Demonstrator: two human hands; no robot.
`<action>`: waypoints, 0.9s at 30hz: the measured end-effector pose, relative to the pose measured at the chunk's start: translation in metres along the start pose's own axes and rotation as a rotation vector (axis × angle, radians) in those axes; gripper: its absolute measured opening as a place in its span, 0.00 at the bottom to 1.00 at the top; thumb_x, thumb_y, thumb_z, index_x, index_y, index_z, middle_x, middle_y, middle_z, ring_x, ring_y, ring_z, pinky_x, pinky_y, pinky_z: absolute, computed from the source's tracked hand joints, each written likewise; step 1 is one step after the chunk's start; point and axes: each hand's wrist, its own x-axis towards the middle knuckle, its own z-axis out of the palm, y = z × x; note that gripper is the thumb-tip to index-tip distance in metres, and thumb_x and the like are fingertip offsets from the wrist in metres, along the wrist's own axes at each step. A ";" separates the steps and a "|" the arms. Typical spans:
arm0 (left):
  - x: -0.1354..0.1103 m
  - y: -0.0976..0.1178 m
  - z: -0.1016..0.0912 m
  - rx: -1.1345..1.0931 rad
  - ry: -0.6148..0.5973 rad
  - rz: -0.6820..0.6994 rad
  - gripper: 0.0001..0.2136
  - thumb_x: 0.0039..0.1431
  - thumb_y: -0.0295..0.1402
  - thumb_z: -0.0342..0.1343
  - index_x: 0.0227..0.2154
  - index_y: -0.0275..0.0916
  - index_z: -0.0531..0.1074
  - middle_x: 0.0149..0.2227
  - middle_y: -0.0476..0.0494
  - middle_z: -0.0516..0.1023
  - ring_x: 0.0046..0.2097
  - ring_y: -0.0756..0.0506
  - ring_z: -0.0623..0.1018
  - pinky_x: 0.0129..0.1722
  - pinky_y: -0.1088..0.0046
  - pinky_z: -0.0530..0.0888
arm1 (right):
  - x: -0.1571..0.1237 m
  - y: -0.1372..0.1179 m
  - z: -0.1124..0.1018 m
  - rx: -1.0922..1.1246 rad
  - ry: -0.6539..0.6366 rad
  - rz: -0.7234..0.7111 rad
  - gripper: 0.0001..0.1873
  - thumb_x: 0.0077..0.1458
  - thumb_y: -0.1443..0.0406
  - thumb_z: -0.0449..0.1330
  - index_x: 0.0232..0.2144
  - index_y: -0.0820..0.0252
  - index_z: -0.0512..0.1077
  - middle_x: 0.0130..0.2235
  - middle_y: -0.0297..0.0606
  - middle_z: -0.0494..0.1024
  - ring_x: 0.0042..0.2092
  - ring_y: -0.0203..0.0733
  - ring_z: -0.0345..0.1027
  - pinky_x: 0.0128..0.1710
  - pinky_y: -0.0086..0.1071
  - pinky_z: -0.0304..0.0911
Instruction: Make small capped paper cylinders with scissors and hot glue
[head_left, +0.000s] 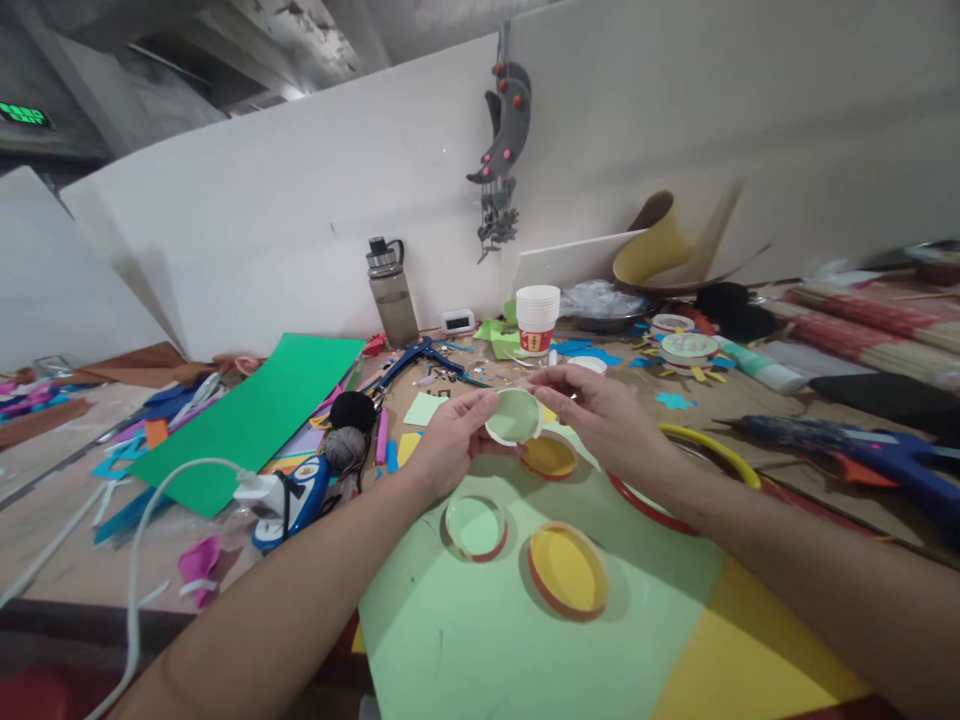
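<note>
A shallow cut paper cup piece, with a white rim and a pale green round face, is held up above the table. My left hand grips its left edge between thumb and fingers. At its upper right edge, the thumb and fingers of my right hand are pinched together against the rim. Just below lies a similar piece with a yellow face. Nearer to me, a green-faced piece and a larger-looking yellow-faced piece rest on the pale green sheet.
A large yellow-and-red ring lies under my right forearm. Glue guns sit at the right and the back. Stacked paper cups and a bottle stand at the back. A green sheet and a power strip lie left.
</note>
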 end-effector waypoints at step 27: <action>0.012 0.003 -0.012 -0.190 0.319 -0.083 0.06 0.59 0.32 0.57 0.36 0.35 0.75 0.33 0.43 0.80 0.33 0.47 0.80 0.41 0.61 0.80 | 0.006 0.006 -0.020 -0.459 -0.293 -0.148 0.21 0.56 0.51 0.58 0.47 0.51 0.77 0.42 0.43 0.78 0.44 0.50 0.70 0.42 0.41 0.65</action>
